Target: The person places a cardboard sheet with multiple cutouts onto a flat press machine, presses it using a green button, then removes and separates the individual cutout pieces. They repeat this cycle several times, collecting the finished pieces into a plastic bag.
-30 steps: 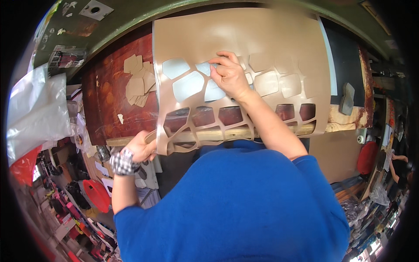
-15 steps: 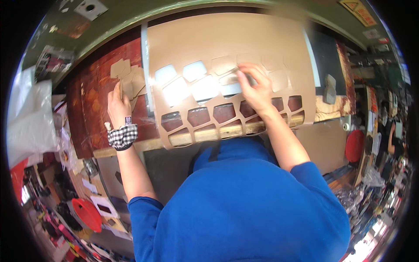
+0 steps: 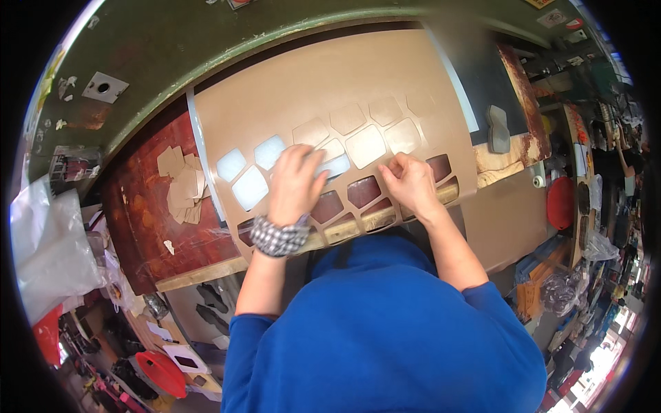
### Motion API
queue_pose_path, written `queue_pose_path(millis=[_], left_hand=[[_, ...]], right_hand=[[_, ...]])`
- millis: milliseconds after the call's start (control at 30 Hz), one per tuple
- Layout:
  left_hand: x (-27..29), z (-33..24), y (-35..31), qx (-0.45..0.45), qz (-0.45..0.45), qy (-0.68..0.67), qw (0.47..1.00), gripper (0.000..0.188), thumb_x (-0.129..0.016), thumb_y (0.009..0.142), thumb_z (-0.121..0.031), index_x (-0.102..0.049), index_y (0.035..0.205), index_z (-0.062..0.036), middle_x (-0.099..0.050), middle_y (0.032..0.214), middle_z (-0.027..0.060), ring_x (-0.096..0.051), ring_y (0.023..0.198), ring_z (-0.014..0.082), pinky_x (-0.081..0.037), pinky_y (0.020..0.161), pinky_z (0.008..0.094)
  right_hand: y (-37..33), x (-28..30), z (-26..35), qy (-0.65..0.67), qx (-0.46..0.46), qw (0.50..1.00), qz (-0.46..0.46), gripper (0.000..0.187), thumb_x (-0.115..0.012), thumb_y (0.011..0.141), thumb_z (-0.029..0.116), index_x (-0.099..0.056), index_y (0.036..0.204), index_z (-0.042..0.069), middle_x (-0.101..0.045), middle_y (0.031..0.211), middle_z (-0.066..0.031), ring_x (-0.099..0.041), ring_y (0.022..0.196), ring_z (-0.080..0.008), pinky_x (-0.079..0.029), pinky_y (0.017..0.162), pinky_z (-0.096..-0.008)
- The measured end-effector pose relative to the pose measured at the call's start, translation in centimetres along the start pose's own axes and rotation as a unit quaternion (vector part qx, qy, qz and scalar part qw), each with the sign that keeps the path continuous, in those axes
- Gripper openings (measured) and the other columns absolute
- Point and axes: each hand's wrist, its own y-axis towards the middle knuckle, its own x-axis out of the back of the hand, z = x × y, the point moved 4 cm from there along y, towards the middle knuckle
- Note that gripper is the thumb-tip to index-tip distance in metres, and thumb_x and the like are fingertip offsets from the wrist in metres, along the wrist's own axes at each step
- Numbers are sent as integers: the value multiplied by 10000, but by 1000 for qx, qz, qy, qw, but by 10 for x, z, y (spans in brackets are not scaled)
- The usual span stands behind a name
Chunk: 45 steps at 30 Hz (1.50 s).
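A tan sheet (image 3: 310, 65) with rows of cut shapes lies across the bench; it looks like leather or a similar material. Over its middle, my left hand (image 3: 292, 182) has its thumb apart from its fingers. The fingertips meet a loosened cut piece (image 3: 332, 149) beside a pale blue gap. My right hand (image 3: 411, 182) is further right, low over the sheet, its thumb and forefinger pinched together; whatever they may grip is hidden. Several cut pieces (image 3: 184, 187) are heaped on the red-brown board to the left.
Openings along the sheet's near edge show the dark red board (image 3: 131, 213) and its wooden edge (image 3: 200, 274). A grey block (image 3: 498, 129) sits on the right of the bench. A green machine body (image 3: 158, 62) runs along the back. Clear plastic bags (image 3: 51, 241) hang at left.
My left hand has left the heap of pieces and come right over the sheet. My right hand has moved slightly down the sheet. The whole view has turned and shifted.
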Motion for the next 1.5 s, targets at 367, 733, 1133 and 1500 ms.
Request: queue_pose_path(millis=[367,733,1133,1500], left_hand=[[14,-58,49,-206,52,89,973,148,-729,685,-4,-635,796,-31,-613,813,39,-608,769,194,-489,782,364],[-64,-65,65,40,87,31,995,472,-777,747,-243,-652,1150,-30,-549,1281,185,-518,1205,399,-444,1020,478],[-46,-32,68,335,-50,-80,937,275,-580,895,-77,-654,1154,-22,-685,1071,151,-652,984,309,-532,879,393],[-122,-104,85,-22,142,110,983,693,-742,778,-233,-470,1382,-26,-423,1429,217,-415,1299,400,-355,1113,487]], right_hand=[[-13,-26,-53,681,-232,647,253,176,-675,900,181,-635,948,17,-641,937,-63,-601,961,-154,-466,874,-305],[1,-12,-53,783,-141,442,414,328,-571,937,155,-600,1190,-52,-613,1128,-84,-545,1053,-153,-424,918,-305],[-7,53,-44,415,40,824,384,380,-732,854,170,-632,1195,36,-595,1253,-122,-588,1120,-186,-509,920,-319],[24,83,-176,290,-181,938,-50,305,-728,844,119,-618,1088,-27,-687,961,-137,-662,870,-201,-514,793,-311]])
